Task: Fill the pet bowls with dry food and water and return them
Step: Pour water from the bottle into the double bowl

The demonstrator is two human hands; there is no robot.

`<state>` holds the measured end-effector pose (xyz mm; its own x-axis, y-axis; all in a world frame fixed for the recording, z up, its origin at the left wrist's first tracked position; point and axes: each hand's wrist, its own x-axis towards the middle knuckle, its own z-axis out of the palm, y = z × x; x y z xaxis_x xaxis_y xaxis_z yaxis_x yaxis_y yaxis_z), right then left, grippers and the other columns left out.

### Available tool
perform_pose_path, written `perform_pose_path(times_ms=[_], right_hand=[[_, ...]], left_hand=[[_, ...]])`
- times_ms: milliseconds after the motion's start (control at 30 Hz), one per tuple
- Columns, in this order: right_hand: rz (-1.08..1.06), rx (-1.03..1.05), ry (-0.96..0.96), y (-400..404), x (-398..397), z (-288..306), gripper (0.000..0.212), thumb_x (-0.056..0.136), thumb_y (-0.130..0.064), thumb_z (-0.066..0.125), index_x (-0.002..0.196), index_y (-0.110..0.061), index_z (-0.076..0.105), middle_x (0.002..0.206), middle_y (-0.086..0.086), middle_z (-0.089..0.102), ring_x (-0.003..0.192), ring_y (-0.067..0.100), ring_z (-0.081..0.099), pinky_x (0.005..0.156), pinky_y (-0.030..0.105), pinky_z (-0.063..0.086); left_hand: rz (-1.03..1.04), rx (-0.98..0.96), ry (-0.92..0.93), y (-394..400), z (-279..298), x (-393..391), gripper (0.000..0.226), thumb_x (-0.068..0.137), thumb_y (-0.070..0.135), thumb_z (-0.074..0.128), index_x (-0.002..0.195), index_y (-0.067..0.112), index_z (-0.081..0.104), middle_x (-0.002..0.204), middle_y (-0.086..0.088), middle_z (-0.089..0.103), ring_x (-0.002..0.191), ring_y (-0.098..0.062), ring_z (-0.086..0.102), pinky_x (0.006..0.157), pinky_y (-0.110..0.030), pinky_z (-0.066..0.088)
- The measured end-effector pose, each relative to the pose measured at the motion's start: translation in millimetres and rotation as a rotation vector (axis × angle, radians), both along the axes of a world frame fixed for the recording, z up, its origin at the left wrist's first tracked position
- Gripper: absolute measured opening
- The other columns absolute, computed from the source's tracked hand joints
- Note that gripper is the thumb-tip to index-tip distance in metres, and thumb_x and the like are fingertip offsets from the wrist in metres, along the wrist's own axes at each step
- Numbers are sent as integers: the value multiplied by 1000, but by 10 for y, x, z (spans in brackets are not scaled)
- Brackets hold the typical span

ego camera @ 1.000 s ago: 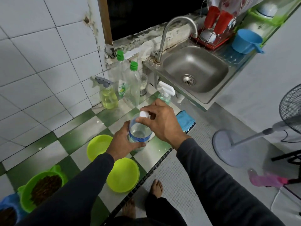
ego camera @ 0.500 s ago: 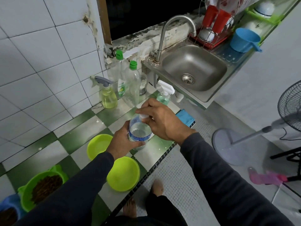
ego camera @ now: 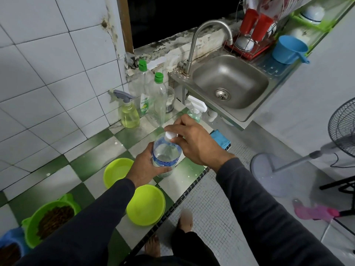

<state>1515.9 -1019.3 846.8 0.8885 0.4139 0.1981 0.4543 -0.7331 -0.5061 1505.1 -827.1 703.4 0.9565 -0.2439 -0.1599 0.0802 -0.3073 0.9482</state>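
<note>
Bottom-left corner: blue pet bowl (ego camera: 11,244) w/ dry food, cut off by frame edge. Just right of it, touching: green pet bowl (ego camera: 33,227) w/ ear-shaped rim tabs, full of brown kibble (ego camera: 55,219). Both on green-and-white checkered counter (ego camera: 96,150).

Center-left: two lime-green bowls, one (ego camera: 115,172) behind left forearm, other (ego camera: 148,206) nearer the counter's front edge, lower center. Can't tell whether either holds water.

Center frame: left hand (ego camera: 146,167) wrapped round lower body of clear water bottle (ego camera: 166,154) w/ blue label, fingers curled on it; bottle roughly upright, just above counter, between the lime bowls and the sink. Water visible inside. Right hand (ego camera: 194,139) over bottle top, thumb and fingers pinching white cap (ego camera: 170,135). Dark sleeves on both arms.

Behind, upper center: yellow spray bottle (ego camera: 129,114) by tiled wall, two clear bottles w/ green caps (ego camera: 153,95), small glass (ego camera: 170,100), white-trigger spray bottle (ego camera: 195,112) partly hidden by right hand. Blue cloth (ego camera: 221,140) at counter edge, just right of the hand.

Upper right: steel sink (ego camera: 230,81) w/ curved faucet (ego camera: 201,35), red dish rack (ego camera: 253,31) w/ red cups, blue scoop (ego camera: 290,49).

Right edge: standing fan (ego camera: 342,135), base on grey floor; pink item (ego camera: 315,212) lower right. Bare feet at bottom center.
</note>
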Motion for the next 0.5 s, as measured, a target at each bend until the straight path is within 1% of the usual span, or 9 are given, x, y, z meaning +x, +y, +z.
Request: perform_pose_path(times_ms=[33, 67, 133, 200, 233, 267, 300, 400, 500], right_hand=[[16, 2, 0, -7, 5, -9, 40, 89, -3, 69, 128, -10, 69, 106, 4, 52, 96, 17, 51, 83, 28, 45], [19, 8, 11, -8, 7, -9, 42, 88, -5, 70, 130, -11, 68, 106, 2, 52, 98, 17, 51, 85, 28, 45], [-36, 28, 48, 16, -1, 12, 47, 88, -27, 75, 132, -14, 66, 105, -1, 52, 95, 13, 50, 84, 24, 42], [-128, 8, 35, 60, 10, 5, 51, 82, -49, 78, 121, -16, 70, 101, -1, 56, 87, 11, 51, 80, 26, 45], [-158, -5, 6, 81, 18, 6, 47, 81, -51, 78, 112, -16, 71, 98, -1, 58, 84, 12, 52, 78, 30, 49], [-163, -7, -10, 94, 24, 16, 42, 82, -49, 78, 106, -16, 72, 96, 0, 59, 82, 13, 53, 77, 34, 51], [-149, 0, -11, 97, 28, 27, 38, 83, -45, 78, 106, -15, 73, 95, 0, 58, 82, 13, 52, 77, 35, 51], [-49, 2, 13, 68, 30, 58, 34, 89, -26, 76, 120, -13, 73, 102, 3, 58, 90, 16, 52, 85, 29, 46], [18, -11, 0, 41, 27, 74, 36, 87, -10, 75, 123, -14, 73, 109, 5, 64, 102, 22, 55, 89, 26, 40]], left_hand=[[-2, 0, -3, -2, -1, 2, 86, 55, 47, 96, 128, 42, 53, 120, 13, 71, 113, -10, 68, 95, -47, 60], [-5, 0, -8, -4, 0, 4, 86, 56, 46, 96, 129, 42, 52, 121, 13, 71, 113, -10, 68, 95, -47, 60], [-10, -2, -12, -3, -1, 8, 87, 57, 44, 96, 132, 43, 51, 122, 14, 71, 113, -10, 69, 95, -47, 60], [-11, 0, -10, 1, -2, 8, 87, 57, 45, 96, 131, 43, 51, 121, 14, 71, 112, -9, 69, 94, -47, 60], [-10, 4, -10, 1, -1, 7, 86, 57, 46, 96, 130, 43, 52, 121, 14, 71, 112, -9, 69, 93, -46, 60], [-9, 5, -9, 0, -2, 5, 85, 56, 47, 96, 130, 43, 52, 121, 14, 71, 112, -9, 69, 93, -46, 60], [-8, 4, -6, 0, -5, 5, 85, 56, 47, 96, 129, 42, 52, 121, 14, 71, 111, -9, 69, 94, -47, 60], [-11, 0, 0, -9, -6, 13, 86, 56, 45, 96, 130, 41, 53, 120, 13, 71, 111, -10, 69, 94, -47, 60], [-15, 1, 0, -14, -20, 17, 87, 56, 44, 97, 131, 42, 52, 121, 12, 71, 112, -13, 69, 94, -48, 60]])
